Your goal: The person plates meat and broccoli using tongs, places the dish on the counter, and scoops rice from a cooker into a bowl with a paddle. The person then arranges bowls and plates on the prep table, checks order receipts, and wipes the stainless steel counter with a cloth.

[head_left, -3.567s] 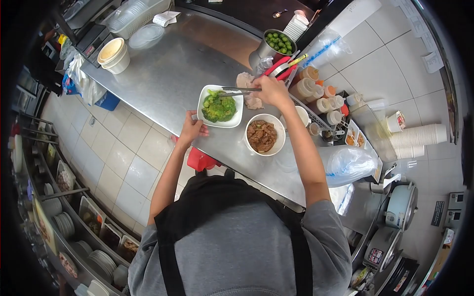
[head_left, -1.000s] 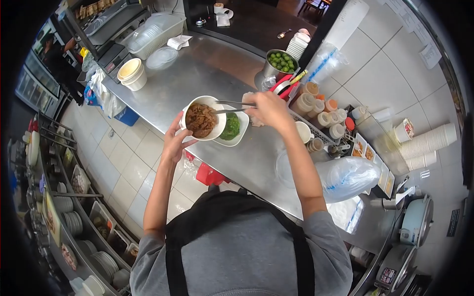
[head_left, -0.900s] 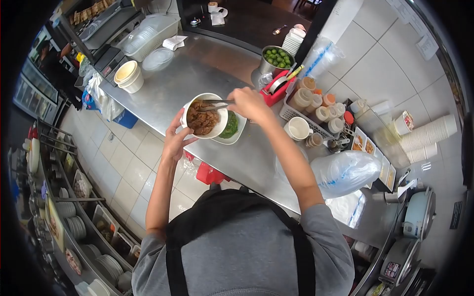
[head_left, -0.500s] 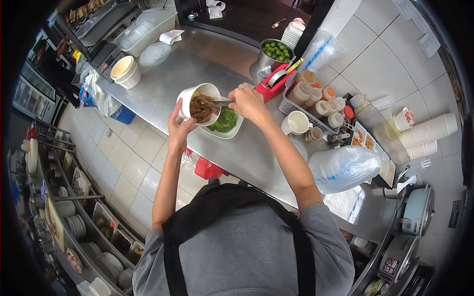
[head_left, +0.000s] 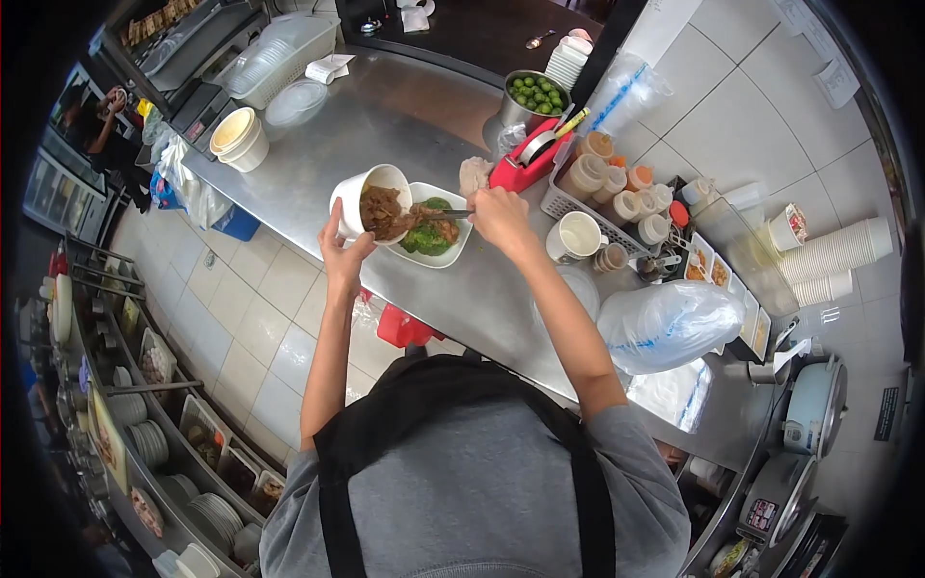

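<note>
Counting from the left, we see one white round tub with a pale-yellow top (head_left: pixel 239 143) on the brushed-steel counter (head_left: pixel 356 106), open metal stretching right of it. Our left hand (head_left: pixel 344 252) has its fingers wrapped around one white round bowl (head_left: pixel 353 197), tipped with its mouth rightward, brown meat (head_left: pixel 383 212) reaching its lip. Just beside, near the counter's front edge, one white squarish dish (head_left: pixel 451 254) holds green broccoli (head_left: pixel 421 241) and some meat. Our right hand (head_left: pixel 501 217) clenches one slim dark utensil (head_left: pixel 457 213) over that dish. Beyond come one red tape dispenser (head_left: pixel 520 171), one steel pot (head_left: pixel 518 114) of green limes (head_left: pixel 537 93), and one white mug (head_left: pixel 575 236), bare steel separating mug from dish.
</note>
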Demonstrator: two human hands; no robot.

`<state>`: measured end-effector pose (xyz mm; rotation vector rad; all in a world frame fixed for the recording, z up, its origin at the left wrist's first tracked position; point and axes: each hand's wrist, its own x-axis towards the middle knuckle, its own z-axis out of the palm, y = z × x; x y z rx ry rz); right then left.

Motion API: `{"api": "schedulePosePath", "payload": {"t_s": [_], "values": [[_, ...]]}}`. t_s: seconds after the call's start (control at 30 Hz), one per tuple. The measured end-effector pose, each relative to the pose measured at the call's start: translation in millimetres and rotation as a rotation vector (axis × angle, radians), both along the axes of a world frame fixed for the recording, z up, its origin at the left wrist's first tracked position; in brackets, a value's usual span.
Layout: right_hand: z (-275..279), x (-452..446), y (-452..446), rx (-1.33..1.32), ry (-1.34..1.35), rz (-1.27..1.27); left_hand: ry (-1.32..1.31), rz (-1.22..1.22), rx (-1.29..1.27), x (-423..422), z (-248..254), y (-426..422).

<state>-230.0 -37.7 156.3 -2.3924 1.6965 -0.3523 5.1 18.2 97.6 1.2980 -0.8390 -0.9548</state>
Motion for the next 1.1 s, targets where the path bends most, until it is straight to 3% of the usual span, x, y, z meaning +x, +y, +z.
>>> {"api": "schedulePosePath", "payload": {"t_s": [0.23,0.47,0.57,0.83,0.93,1.07,1.1], "values": [[34.0,4.6,-13.9,0.147,0.123,0.0,0.0,-0.002,-0.008,3.8,3.2,0.8],[18.6,28.8,-17.2,-0.075,0.028,0.216,-0.199,0.007,-0.03,2.6,-10.2,-6.2],[23.9,19.3,-15.9,-0.107,0.055,0.238,-0.005,-0.011,-0.061,7.6,-5.4,-3.4],[4.3,30.0,-10.1,-0.166,0.121,0.274,0.077,0.004,-0.039,21.1,1.6,3.0],[48.3,10.1,-2.9,0.037,0.174,0.158,0.089,-0.006,-0.027,20.7,-2.2,3.6],[66.9,-14.5,-8.0,0.184,0.371,0.2,0.125,0.0,-0.003,20.0,-7.7,5.0],[55.1,-18.6,-9.5,0.11,0.331,0.243,0.136,-0.002,-0.006,19.2,-7.9,5.4]]}}
